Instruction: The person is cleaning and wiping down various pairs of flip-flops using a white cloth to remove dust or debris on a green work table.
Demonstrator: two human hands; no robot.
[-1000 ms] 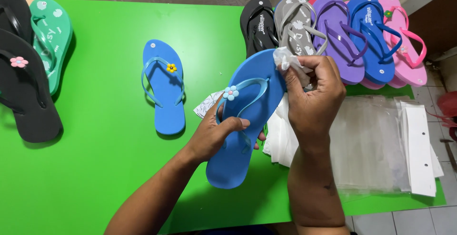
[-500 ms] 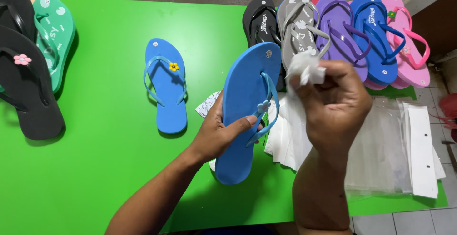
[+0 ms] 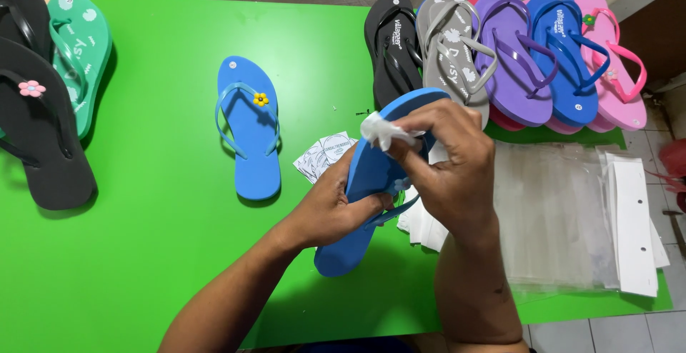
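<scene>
Nearby, two blue flip-flops point(image 3: 371, 181) (one held)

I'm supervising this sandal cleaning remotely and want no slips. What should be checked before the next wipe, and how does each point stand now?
1. Left hand grips the blue flip-flop firmly at mid-length: ok.
2. Right hand has the white cloth pinched against the flip-flop's edge: ok.
3. Flip-flop is tilted on edge so the side can be reached: ok.
4. Strap stays out of the cloth's path: cannot tell, the hands cover it.
5. The matching blue flip-flop with the yellow flower lies flat on the green table, apart from the hands: ok.
6. Stack of clear bags is within the right hand's reach: ok.
</scene>
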